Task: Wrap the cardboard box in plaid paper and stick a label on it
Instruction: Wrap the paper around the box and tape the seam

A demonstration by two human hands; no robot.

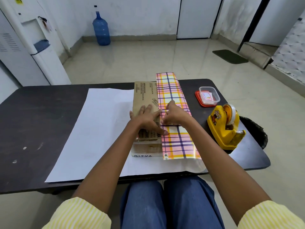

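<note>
Cardboard box [145, 100] lies flat on the white underside of the plaid paper [173, 96], mid-table [33, 121], and the sheet's right side is folded up over the box's right part!

What's the left hand doing?

Left hand [146, 118] is spread flat on the bare cardboard, fingers straight, thumb pressing the folded edge down. It grips nothing.

And the right hand?

Right hand [175, 113] is on the plaid fold just beside the left, fingers curled at the paper's edge. Pinching or only pressing, I cannot tell.

Anything off to the side?

Yellow tape dispenser [226, 128] stands near the table's right edge. Beyond it, a clear tub [214, 91] sits on a red lid [198, 98] with labels [206, 96] inside. Both stand apart from the box.
</note>
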